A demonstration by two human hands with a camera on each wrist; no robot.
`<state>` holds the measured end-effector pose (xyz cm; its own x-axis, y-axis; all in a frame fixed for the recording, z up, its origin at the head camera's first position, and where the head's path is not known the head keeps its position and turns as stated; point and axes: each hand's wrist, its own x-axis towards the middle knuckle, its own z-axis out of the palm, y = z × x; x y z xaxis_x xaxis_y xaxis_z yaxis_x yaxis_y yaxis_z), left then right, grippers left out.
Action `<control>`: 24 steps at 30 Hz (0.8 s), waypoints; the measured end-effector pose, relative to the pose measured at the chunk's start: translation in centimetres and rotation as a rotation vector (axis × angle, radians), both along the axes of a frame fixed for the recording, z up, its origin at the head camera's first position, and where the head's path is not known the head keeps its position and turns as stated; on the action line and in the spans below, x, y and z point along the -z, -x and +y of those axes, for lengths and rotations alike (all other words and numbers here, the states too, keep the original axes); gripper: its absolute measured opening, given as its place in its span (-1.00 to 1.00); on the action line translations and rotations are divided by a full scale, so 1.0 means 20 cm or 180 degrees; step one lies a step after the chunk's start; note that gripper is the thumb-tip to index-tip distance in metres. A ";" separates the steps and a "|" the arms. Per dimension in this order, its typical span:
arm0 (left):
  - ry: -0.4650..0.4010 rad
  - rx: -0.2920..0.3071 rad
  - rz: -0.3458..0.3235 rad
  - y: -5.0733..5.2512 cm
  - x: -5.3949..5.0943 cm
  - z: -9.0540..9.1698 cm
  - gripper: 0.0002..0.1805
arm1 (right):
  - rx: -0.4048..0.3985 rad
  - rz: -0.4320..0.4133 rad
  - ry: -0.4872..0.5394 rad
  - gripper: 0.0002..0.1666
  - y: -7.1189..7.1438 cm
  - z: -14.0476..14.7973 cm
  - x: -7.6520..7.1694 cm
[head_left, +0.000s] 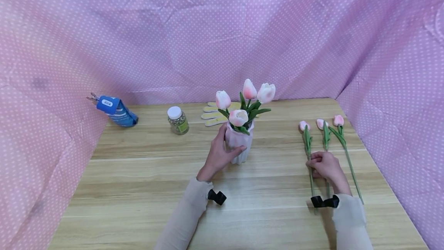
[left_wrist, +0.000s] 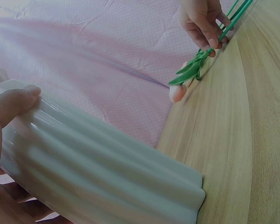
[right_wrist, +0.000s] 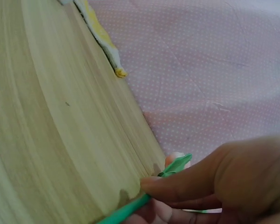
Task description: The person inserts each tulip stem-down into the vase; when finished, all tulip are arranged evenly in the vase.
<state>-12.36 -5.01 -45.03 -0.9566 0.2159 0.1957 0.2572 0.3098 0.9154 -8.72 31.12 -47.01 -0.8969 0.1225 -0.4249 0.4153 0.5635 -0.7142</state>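
Note:
A white fluted vase (head_left: 239, 147) stands upright on the table with several pink-and-white artificial tulips (head_left: 238, 117) in it. My left hand (head_left: 222, 151) grips the vase around its upper side, thumb across the front; the left wrist view shows the vase wall (left_wrist: 98, 158) up close. On the right lie three loose tulips side by side. My right hand (head_left: 326, 166) pinches the green stem of the leftmost tulip (head_left: 307, 138) between thumb and fingers, as the right wrist view also shows at the stem (right_wrist: 126, 211). The middle tulip (head_left: 326, 134) passes partly under that hand.
Behind the vase lies a yellow-and-white glove (head_left: 211, 115). A white-capped jar (head_left: 178, 120) and a blue clipped bag (head_left: 119, 112) stand at the back left. Another tulip (head_left: 350, 161) lies right of my right hand. Pink dotted cloth (head_left: 222, 30) hangs around the table.

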 end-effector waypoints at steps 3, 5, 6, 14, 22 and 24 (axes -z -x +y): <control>0.0002 -0.0005 -0.0009 0.00 0.00 0.00 -0.06 | 0.0017 -0.0002 0.0166 -0.49 0.00 0.00 0.01; 0.0008 -0.0010 -0.0018 0.00 0.00 0.00 -0.05 | 0.0049 0.0014 0.0274 -0.47 0.00 0.01 0.02; 0.0010 -0.0013 -0.0022 0.00 0.00 0.00 -0.05 | 0.0063 0.0023 0.0339 -0.46 0.00 0.01 0.02; -0.0008 -0.0005 -0.0043 0.00 0.00 0.00 -0.06 | 0.0229 0.0054 0.0902 -0.40 0.01 0.00 0.03; 0.0000 0.0013 -0.0045 0.00 0.00 0.00 -0.05 | 0.0409 0.0306 0.1346 -0.38 0.02 -0.02 0.04; -0.0010 0.0020 -0.0039 0.00 0.00 0.00 -0.05 | 0.0525 0.0329 0.1540 -0.42 0.02 -0.03 0.04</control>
<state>-12.38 -5.07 -45.09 -0.9576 0.2214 0.1845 0.2478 0.3053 0.9194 -9.21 30.53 -47.91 -0.9225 0.0774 -0.3782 0.3843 0.0918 -0.9186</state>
